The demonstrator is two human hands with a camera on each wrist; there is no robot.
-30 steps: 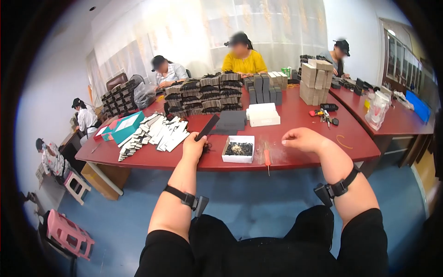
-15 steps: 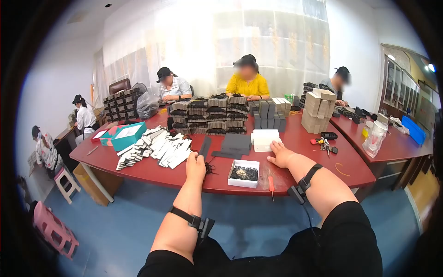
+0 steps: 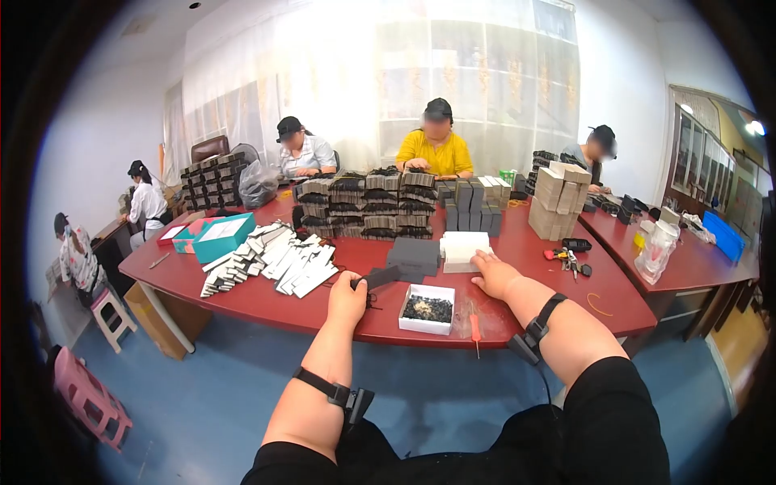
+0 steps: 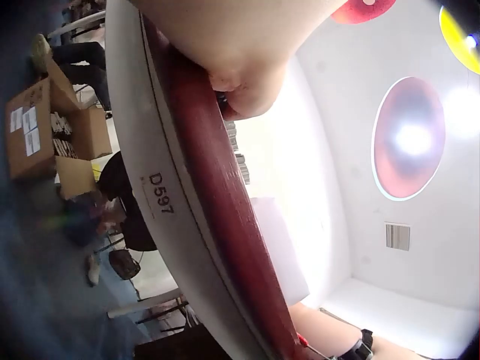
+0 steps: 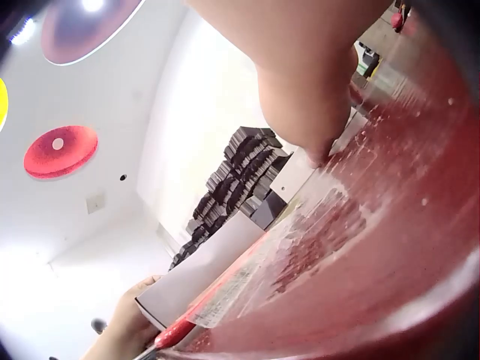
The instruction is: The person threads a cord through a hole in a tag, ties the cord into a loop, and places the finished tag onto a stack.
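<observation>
My left hand [image 3: 347, 301] grips a dark grey strip [image 3: 381, 278] near the table's front edge, its far end pointing right toward a dark grey stack of cards [image 3: 414, 257]. Black cord [image 3: 372, 301] hangs beside that hand. With its fingertips, my right hand [image 3: 496, 276] touches the front right of a white stack of cards [image 3: 466, 247]. In the right wrist view the fingers [image 5: 319, 154] come down at the white stack's edge. Between the hands stands a small white box [image 3: 427, 325] holding black bits. A red-handled awl [image 3: 475, 326] lies right of it.
White strips [image 3: 279, 257] lie heaped at left, beside a teal box [image 3: 225, 236]. Bundled grey and black stacks [image 3: 368, 202] line the back. Grey-beige blocks [image 3: 558, 202] and keys [image 3: 571, 259] are at right. Several people sit or stand around the room.
My right hand has come from over the table's right part onto the white stack. The dark strip in my left hand has tipped from upright toward the right.
</observation>
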